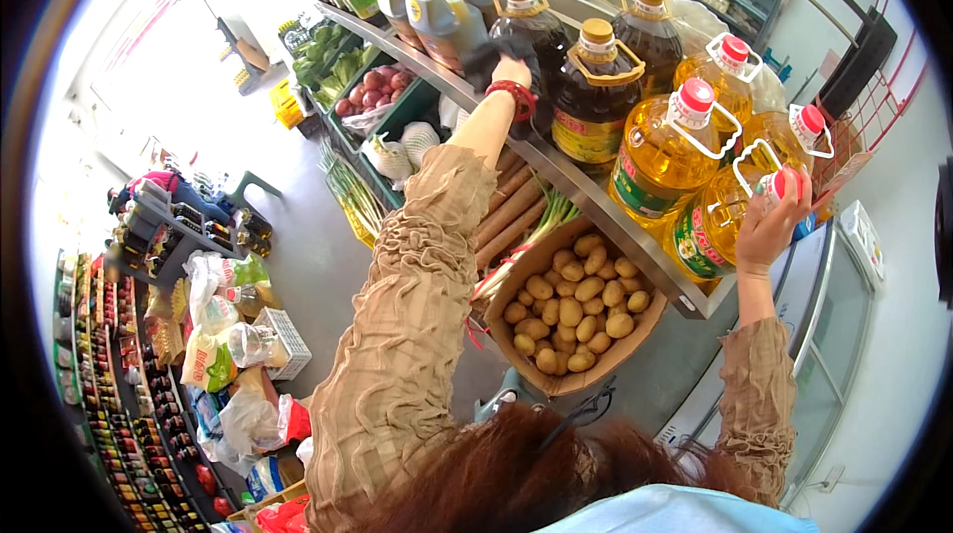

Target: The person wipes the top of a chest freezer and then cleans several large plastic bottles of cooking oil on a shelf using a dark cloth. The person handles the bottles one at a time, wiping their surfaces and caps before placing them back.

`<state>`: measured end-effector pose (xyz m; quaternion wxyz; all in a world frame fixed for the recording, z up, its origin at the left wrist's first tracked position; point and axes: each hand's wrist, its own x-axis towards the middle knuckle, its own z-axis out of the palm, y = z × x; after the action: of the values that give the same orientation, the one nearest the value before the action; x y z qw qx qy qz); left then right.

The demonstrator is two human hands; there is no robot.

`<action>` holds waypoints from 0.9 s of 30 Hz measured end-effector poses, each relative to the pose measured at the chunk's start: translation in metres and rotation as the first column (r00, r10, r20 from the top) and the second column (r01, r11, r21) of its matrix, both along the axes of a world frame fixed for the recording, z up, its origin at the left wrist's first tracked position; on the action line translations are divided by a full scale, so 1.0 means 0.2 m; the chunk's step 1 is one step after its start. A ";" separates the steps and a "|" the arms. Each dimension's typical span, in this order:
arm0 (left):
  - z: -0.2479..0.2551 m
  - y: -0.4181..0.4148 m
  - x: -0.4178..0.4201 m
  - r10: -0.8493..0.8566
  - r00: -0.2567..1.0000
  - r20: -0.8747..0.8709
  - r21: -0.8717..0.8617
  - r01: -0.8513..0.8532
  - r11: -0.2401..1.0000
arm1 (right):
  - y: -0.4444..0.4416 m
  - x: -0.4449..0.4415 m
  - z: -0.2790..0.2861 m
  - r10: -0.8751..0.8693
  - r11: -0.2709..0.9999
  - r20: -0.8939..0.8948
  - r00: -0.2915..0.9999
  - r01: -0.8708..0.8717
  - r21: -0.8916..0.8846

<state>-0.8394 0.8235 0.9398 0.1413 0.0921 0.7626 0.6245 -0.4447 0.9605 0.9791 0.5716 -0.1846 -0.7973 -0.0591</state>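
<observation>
My left hand [514, 71], with a red bracelet at its wrist, grips a black cloth [485, 62] over the steel shelf's front edge [566, 174]. The cloth is beside a large dark oil bottle [527, 25] with a gold cap. My right hand [770, 231] holds the red cap [778, 184] of a front-corner bottle of yellow oil [707, 231], which stands on the shelf. Another yellow oil bottle [659, 142] and a dark oil bottle [595, 97] stand between my hands.
Below the shelf sits a cardboard box [555, 386] of potatoes [572, 310]. Green crates [383, 194] hold onions [376, 90] and other vegetables. A glass-topped freezer [834, 354] is on the right. At left, a person [182, 190] bends near stacked goods and bottle shelves [126, 399].
</observation>
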 end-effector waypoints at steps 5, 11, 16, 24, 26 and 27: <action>0.13 -0.28 0.28 -0.147 0.979 0.140 0.248 0.110 0.963 | 0.05 0.04 -0.01 -0.028 0.999 0.019 0.999 0.027 0.045; 0.29 -0.72 1.00 -0.547 0.837 -0.003 0.519 0.469 0.715 | -0.09 0.12 0.06 -0.137 0.991 0.117 0.984 0.138 0.001; 0.14 -0.80 1.49 -0.736 0.656 0.165 0.688 0.459 0.563 | -0.62 0.36 -0.25 0.421 0.459 -0.265 0.868 -0.456 -0.762; -0.24 -0.56 1.97 -0.765 0.643 -0.044 0.126 0.763 0.634 | -1.05 0.77 -0.66 -0.166 -0.736 -0.859 0.484 -0.640 -0.218; -0.25 -0.53 2.03 -0.698 0.666 -0.263 -0.137 0.690 0.710 | -1.04 0.81 -0.68 -0.083 -0.584 -0.754 0.652 -0.645 -0.494; -0.28 -0.51 2.04 -0.687 0.667 -0.289 -0.231 0.648 0.726 | -1.03 0.84 -0.70 -0.111 -0.542 -0.738 0.666 -0.663 -0.517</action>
<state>-0.4311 0.7221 0.8828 0.2250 0.4680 0.7208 0.4592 -0.2770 0.7552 0.8398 0.2967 -0.2903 -0.3044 0.8573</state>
